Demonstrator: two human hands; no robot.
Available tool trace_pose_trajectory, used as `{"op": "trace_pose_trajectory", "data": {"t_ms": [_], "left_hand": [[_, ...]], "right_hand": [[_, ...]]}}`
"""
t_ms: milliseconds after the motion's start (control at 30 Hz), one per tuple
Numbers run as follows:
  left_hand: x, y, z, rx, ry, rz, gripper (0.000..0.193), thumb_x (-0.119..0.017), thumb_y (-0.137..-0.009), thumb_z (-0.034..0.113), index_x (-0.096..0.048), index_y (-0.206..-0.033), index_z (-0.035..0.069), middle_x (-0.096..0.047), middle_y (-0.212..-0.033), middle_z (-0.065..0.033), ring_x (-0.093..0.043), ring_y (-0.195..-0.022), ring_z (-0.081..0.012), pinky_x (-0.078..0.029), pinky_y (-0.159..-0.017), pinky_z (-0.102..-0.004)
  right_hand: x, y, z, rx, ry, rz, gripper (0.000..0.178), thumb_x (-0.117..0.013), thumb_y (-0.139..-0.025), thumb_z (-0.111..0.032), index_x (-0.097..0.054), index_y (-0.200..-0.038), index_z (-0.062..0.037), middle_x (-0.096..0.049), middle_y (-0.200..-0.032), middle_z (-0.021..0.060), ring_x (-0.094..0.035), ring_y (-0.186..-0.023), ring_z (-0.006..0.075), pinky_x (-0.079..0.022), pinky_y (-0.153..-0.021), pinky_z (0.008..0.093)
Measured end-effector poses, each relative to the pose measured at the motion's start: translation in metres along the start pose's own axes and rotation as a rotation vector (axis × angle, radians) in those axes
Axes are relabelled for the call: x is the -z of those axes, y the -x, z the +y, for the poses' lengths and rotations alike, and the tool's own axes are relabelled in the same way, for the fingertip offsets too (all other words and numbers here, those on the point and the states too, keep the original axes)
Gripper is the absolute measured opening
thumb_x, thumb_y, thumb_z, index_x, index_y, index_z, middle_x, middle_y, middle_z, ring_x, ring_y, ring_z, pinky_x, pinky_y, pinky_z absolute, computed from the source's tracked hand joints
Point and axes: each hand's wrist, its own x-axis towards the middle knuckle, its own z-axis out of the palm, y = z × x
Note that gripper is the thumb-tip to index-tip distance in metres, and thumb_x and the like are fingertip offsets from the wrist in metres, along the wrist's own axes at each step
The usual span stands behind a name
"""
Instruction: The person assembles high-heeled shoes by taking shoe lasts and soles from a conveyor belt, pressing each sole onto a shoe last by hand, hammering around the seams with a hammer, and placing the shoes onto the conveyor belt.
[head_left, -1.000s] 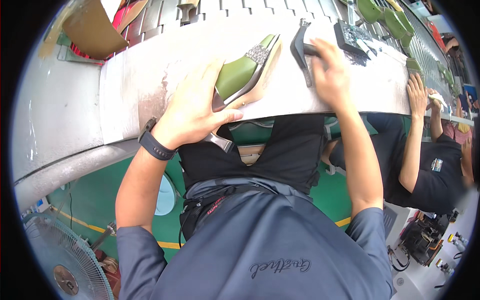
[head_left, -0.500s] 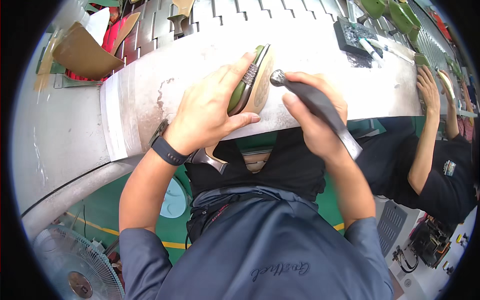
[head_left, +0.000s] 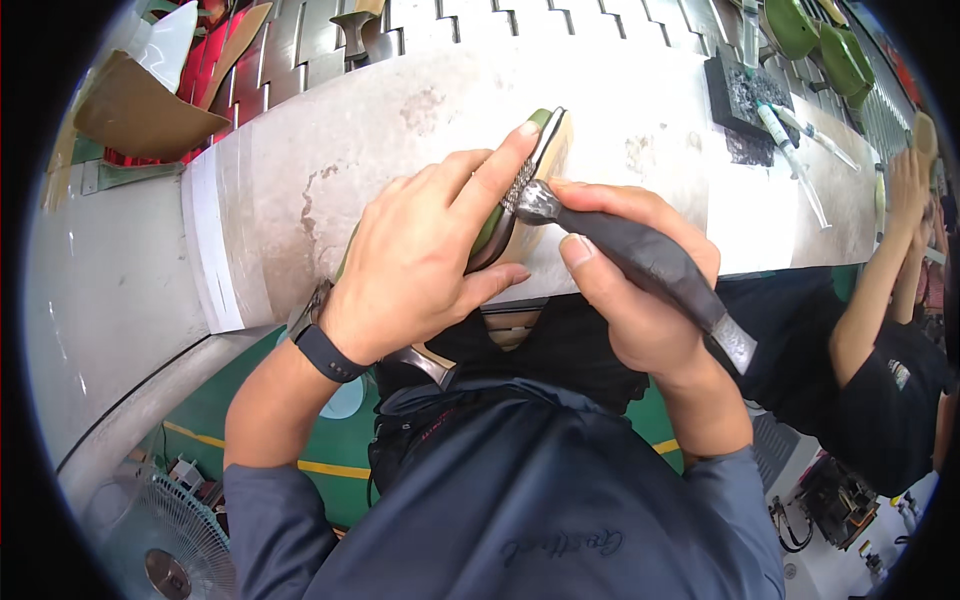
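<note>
My left hand point(head_left: 430, 240) is wrapped over a green high-heeled shoe point(head_left: 487, 235), held on its side at the bench edge. A sparkly band crosses its upper, and the tan sole faces right. Its heel point(head_left: 432, 364) sticks out below my wrist; much of the shoe is hidden under the hand. In my right hand point(head_left: 645, 300) is a shoemaker's hammer point(head_left: 640, 250) with a dark wrapped grip, a rounded metal head and a flared metal tail. The hammer head touches, or nearly touches, the sole's edge beside the band.
A pale worn bench point(head_left: 270, 200) lies under the work, with a slatted metal conveyor point(head_left: 440, 30) behind it. Syringes point(head_left: 790, 150) lie by a black block point(head_left: 735, 95). Brown sheets point(head_left: 145, 110) stand far left. A co-worker point(head_left: 860, 370) works at right; a fan point(head_left: 165, 540) stands lower left.
The hammer head has come left and down onto the sole's edge, from a spot just off the sole. My left hand still grips the shoe. The view has shifted slightly.
</note>
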Motion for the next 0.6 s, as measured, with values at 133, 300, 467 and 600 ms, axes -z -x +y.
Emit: {"op": "trace_pose_trajectory", "data": {"t_ms": [133, 300, 467, 600], "left_hand": [[0.004, 0.001, 0.002, 0.044, 0.006, -0.038, 0.114, -0.095, -0.063, 0.011, -0.039, -0.163, 0.007, -0.066, -0.127, -0.02, -0.066, -0.109, -0.0411, -0.055, -0.092, -0.0463], [0.009, -0.001, 0.005, 0.067, -0.007, -0.094, 0.117, -0.096, -0.062, 0.013, -0.038, -0.163, 0.006, -0.065, -0.13, -0.0188, -0.065, -0.112, -0.0386, -0.053, -0.094, -0.046], [0.009, -0.001, 0.002, 0.082, 0.009, -0.102, 0.117, -0.096, -0.063, 0.013, -0.037, -0.164, 0.006, -0.065, -0.129, -0.018, -0.065, -0.111, -0.0378, -0.052, -0.093, -0.0454], [0.01, -0.002, 0.003, 0.093, 0.011, -0.138, 0.117, -0.095, -0.063, 0.013, -0.036, -0.164, 0.006, -0.064, -0.127, -0.0168, -0.065, -0.109, -0.0371, -0.052, -0.09, -0.0448]], "right_hand": [[0.008, -0.013, -0.008, -0.12, 0.057, -0.023, 0.028, -0.077, -0.092, -0.002, -0.074, -0.12, -0.0012, -0.077, -0.109, 0.0109, -0.073, -0.097, 0.0132, -0.058, -0.085, 0.0281], [0.019, -0.035, -0.024, -0.321, 0.08, -0.041, 0.027, -0.076, -0.093, -0.002, -0.074, -0.119, 0.0019, -0.077, -0.108, 0.0096, -0.072, -0.097, 0.0109, -0.058, -0.084, 0.0266], [0.031, -0.069, -0.01, -0.455, 0.082, 0.008, 0.023, -0.076, -0.094, -0.013, -0.077, -0.115, -0.003, -0.075, -0.09, 0.0, -0.06, -0.069, 0.0028, -0.046, -0.054, 0.0204], [0.029, -0.06, -0.014, -0.436, 0.03, -0.031, 0.024, -0.075, -0.093, -0.006, -0.076, -0.116, -0.002, -0.077, -0.101, 0.0031, -0.067, -0.081, 0.0072, -0.054, -0.067, 0.024]]}}
